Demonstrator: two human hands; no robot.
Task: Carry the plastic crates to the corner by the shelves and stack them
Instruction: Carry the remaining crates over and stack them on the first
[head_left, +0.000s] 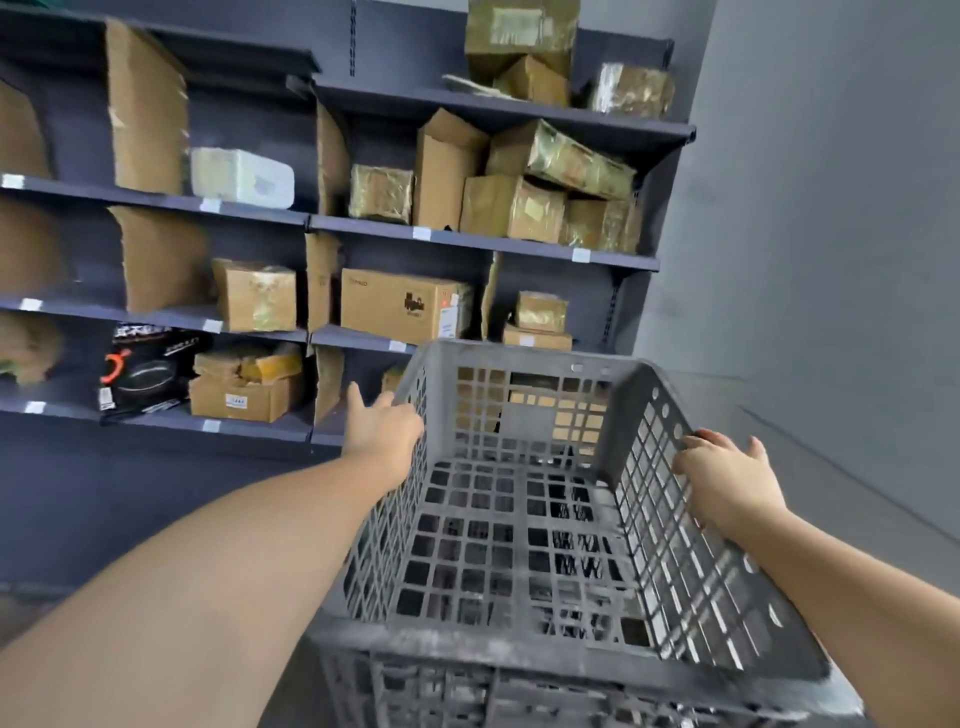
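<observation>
A dark grey plastic crate (524, 358) with lattice walls and floor fills the lower middle of the view, empty and tilted slightly. My left hand (382, 423) grips its left rim, fingers curled over the wall. My right hand (727, 473) holds the right wall from outside, thumb up. Through the lattice floor, more dark lattice shows below, possibly another crate; I cannot tell for sure. The crate is held in front of the shelves (467, 239), near the corner where they meet the grey wall (831, 208).
The dark blue shelves hold many cardboard boxes (405, 306), taped parcels (566, 156) and a black pan box (150, 371). The grey floor (857, 467) runs along the wall at the right.
</observation>
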